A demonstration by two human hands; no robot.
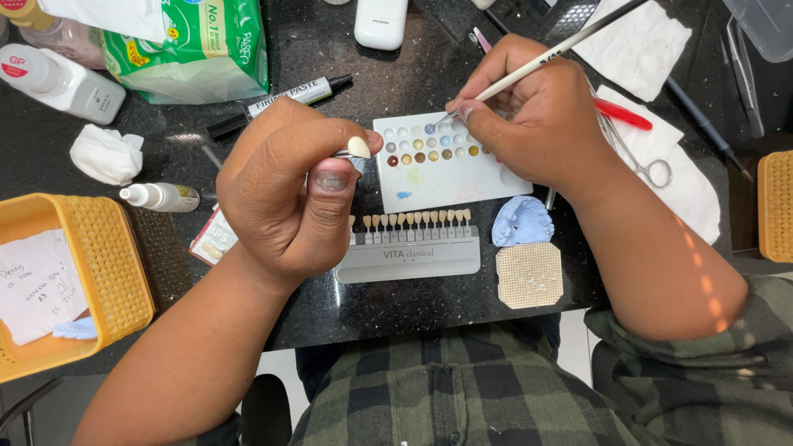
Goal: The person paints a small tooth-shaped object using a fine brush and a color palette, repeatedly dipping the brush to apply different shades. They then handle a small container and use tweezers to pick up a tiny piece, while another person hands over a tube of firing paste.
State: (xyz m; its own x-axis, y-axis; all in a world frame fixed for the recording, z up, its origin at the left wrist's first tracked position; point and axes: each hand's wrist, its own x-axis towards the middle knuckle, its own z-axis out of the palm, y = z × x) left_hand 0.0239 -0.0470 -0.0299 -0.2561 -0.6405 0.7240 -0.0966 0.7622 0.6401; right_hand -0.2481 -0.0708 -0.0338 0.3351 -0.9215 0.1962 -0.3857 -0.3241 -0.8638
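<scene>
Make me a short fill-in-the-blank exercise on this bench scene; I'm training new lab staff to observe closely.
1. The right hand holds a thin ____, its tip at the white palette.
2. The left hand pinches a small tooth-shaped piece between thumb and ____.
3. The basket at the left edge is ____ in colour.
4. The blue dental cast lies to the ____ of the shade guide.

Missing words: brush; forefinger; yellow; right

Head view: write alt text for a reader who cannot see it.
The left hand holds a small tooth-shaped piece while the right hand dips a thin brush into a white palette of colour wells. A tooth shade guide lies below on the black counter.
</scene>
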